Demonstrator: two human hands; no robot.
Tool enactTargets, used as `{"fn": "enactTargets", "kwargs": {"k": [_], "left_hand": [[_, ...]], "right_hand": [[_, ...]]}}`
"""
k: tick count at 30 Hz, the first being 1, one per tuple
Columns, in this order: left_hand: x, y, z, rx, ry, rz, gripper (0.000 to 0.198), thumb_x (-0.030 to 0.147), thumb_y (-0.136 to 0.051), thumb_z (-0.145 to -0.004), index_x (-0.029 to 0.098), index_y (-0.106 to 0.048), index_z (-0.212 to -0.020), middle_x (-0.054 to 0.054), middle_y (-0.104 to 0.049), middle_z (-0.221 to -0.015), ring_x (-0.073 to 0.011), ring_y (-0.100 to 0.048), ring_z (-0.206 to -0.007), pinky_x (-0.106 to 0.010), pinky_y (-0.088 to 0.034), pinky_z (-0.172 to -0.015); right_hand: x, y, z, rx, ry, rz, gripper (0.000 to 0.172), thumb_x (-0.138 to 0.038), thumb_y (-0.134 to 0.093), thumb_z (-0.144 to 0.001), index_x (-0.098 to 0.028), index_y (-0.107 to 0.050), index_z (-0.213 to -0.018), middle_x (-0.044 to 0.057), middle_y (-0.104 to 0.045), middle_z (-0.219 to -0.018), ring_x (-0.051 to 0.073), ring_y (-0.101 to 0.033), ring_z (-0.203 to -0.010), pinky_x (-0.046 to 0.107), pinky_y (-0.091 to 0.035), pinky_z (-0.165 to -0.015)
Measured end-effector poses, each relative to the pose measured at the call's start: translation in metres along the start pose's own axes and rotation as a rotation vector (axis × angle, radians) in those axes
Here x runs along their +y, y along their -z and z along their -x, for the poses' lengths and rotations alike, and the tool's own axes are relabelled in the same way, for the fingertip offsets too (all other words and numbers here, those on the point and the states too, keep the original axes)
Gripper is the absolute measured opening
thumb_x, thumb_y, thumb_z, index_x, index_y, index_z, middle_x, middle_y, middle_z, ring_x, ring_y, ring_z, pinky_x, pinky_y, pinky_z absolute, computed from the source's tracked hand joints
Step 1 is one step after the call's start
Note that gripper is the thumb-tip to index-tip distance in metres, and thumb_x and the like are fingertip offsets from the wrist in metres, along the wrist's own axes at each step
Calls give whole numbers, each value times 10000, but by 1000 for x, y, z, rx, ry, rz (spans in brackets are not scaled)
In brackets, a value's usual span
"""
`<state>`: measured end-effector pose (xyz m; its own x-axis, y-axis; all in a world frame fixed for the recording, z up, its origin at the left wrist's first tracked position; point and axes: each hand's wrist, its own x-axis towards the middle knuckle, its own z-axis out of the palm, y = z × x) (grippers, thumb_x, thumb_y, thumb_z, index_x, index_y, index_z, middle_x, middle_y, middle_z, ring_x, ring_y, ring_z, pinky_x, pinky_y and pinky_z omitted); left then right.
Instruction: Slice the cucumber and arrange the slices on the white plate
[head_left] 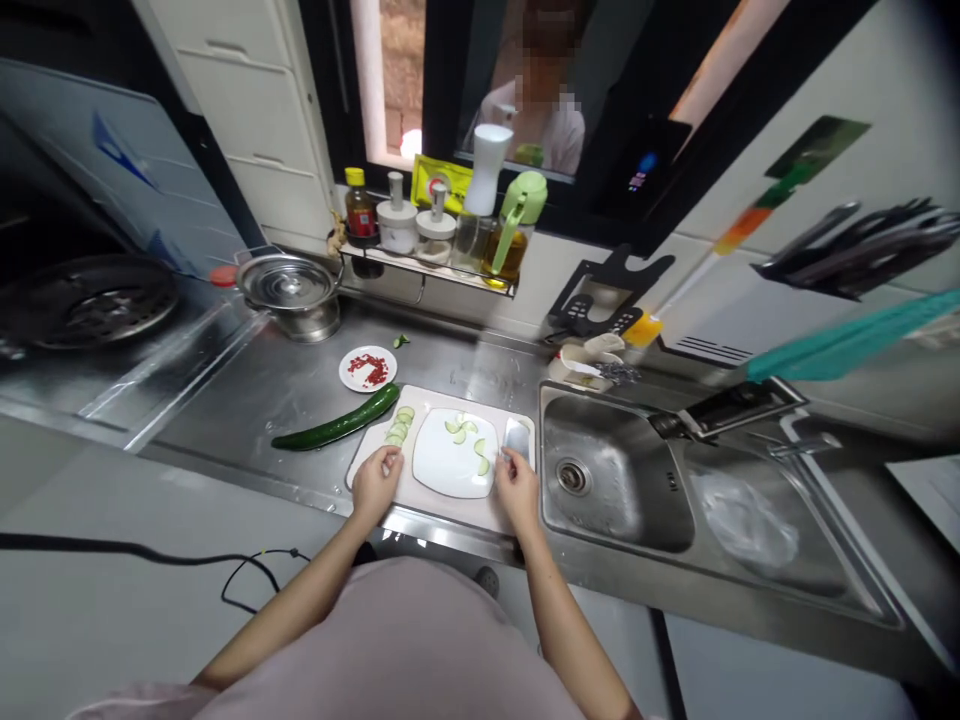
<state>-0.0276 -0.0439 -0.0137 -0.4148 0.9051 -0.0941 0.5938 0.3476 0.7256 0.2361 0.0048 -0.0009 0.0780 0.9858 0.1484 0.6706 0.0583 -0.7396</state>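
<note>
Looking from the head camera, I see first the steel counter [240, 385], which runs across the whole view. At its right part is the sink basin [615, 480], just beside the pale cutting board [409, 497]. Toward the back left stands a steel pot [311, 322] with a shiny lid [291, 283]. On the board lies a squarish white plate [446, 468]. The long, dark green cucumber [335, 430] rests left of this plate, mostly on the counter, with its right end near the upper left part of the board.

Both hands are over the lower half of the board. The left hand [376, 485] has its fingers bent toward the thumb, near the row of slices; I cannot tell if it pinches something. The right hand [519, 488] is at the right edge of the plate, its fingers also bent inward; I cannot tell its grip.

Behind the cucumber is a small round dish [347, 372], and close to the right fingers lies a greyish blade [517, 435]. Cucumber slices [400, 427] overlap on the board, while thin half-round pieces [481, 465] lie on the plate. Smallest are the chopped red bits [375, 370] in the dish.
</note>
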Motion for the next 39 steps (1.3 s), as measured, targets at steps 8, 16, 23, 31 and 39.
{"fn": "enactTargets", "kwargs": {"k": [8,16,23,31,39], "left_hand": [[-8,17,-21,44,102,-234,277,374,-541,-859,253,-639,-1088,-62,-680,-959,-277,-565,-1018,-417,-338,-903],[-8,8,-30,25,131,-321,322,437,-557,-842,226,-636,-1072,-106,-655,-1074,-308,-526,-1061,-457,-305,-914],[0,4,-33,32,133,-277,205,367,-576,-832,232,-637,-974,-84,-674,-1027,-280,-541,-1029,-423,-310,-907],[12,4,-37,78,123,184,195,343,-617,-783,200,-642,-913,-28,-704,-860,-172,-610,-781,-369,-405,-871],[73,17,-39,-214,-96,611,281,392,-666,-718,154,-655,-868,-69,-692,-894,-148,-624,-777,-278,-505,-757]], "right_hand": [[-11,-12,-1,-6,35,-35,451,-430,-451,-853,-115,-689,-1071,59,-633,-725,179,-558,-664,301,-459,-678],[-3,-6,6,-12,-3,-27,463,-437,-441,-854,-112,-694,-1067,69,-645,-737,183,-562,-666,305,-464,-674],[0,-6,13,-28,-13,-2,453,-439,-444,-852,-124,-698,-1054,56,-640,-704,181,-561,-644,299,-463,-658],[-18,-5,8,-55,15,-39,409,-409,-445,-860,-135,-699,-1027,58,-651,-732,180,-567,-665,294,-453,-668],[-93,7,-22,-142,201,-177,285,-363,-529,-862,-189,-690,-1020,62,-673,-896,169,-585,-799,273,-452,-714]]}}
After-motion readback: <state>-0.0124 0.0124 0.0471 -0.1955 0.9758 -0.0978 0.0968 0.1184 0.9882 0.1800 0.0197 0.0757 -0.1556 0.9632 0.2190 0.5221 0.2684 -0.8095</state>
